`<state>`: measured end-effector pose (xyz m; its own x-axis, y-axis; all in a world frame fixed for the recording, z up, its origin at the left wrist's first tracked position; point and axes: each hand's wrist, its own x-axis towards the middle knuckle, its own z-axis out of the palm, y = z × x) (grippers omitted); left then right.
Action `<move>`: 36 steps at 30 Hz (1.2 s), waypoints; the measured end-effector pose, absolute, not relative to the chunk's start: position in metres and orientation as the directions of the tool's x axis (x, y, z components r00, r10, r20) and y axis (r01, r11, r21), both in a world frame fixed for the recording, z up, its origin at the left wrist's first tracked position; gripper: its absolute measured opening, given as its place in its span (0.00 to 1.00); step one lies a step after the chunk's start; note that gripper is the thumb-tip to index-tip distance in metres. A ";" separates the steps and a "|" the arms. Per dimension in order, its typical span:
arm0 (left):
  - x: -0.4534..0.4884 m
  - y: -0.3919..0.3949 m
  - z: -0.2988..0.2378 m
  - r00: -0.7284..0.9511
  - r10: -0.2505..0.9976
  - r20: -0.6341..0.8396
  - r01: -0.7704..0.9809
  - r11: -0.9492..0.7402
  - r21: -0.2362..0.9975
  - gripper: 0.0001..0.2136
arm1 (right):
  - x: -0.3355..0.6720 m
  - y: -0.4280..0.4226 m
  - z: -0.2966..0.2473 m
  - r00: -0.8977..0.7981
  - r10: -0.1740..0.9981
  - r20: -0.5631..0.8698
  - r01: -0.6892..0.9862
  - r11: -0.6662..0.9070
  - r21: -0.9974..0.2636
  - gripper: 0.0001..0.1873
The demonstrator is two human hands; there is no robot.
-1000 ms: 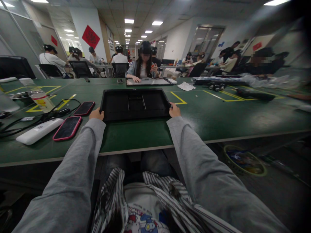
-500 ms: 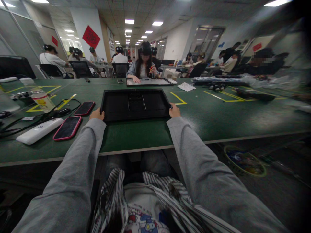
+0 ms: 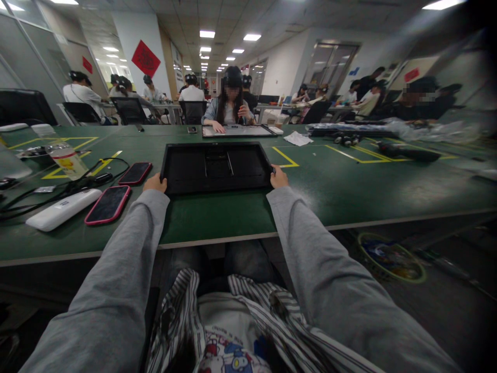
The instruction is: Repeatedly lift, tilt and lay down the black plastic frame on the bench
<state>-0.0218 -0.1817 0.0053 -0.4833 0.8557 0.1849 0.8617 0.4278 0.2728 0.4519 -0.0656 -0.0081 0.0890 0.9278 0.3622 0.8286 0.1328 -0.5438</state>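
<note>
A wide black rectangular casing (image 3: 182,167), like a monitor's back shell, lies on the green tabletop straight in front of me. Its raised rim runs around a shallow inside, and a recessed section with two light strips sits in the middle. My left hand (image 3: 155,183) grips the casing's left edge near the front corner, thumb on the rim. At the opposite end, my right hand (image 3: 279,177) is closed around the right edge. The fingers beneath the rim are hidden on both sides.
Left of the casing lie two phones (image 3: 107,205) (image 3: 135,173), a white power bank (image 3: 64,209), black cables and a bottle (image 3: 68,160). Across the table a person (image 3: 232,101) sits behind a flat panel (image 3: 238,131). A crumpled tissue (image 3: 298,139) and a basket (image 3: 390,258) are to the right.
My hands and the black casing stay in place. Across the table, the person's raised hand has shifted slightly, and the orange item in it shows less.
</note>
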 end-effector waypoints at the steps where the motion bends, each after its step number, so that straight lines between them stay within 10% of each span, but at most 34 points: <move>1: -0.022 -0.182 0.005 -0.482 0.856 0.186 0.862 0.425 0.274 0.23 | 0.452 -0.065 -0.009 0.088 0.927 0.364 0.829 0.134 -0.543 0.28; 36: -0.024 -0.180 0.003 -0.476 0.861 0.179 0.866 0.424 0.265 0.23 | 0.453 -0.064 -0.010 0.075 0.927 0.368 0.834 0.144 -0.532 0.28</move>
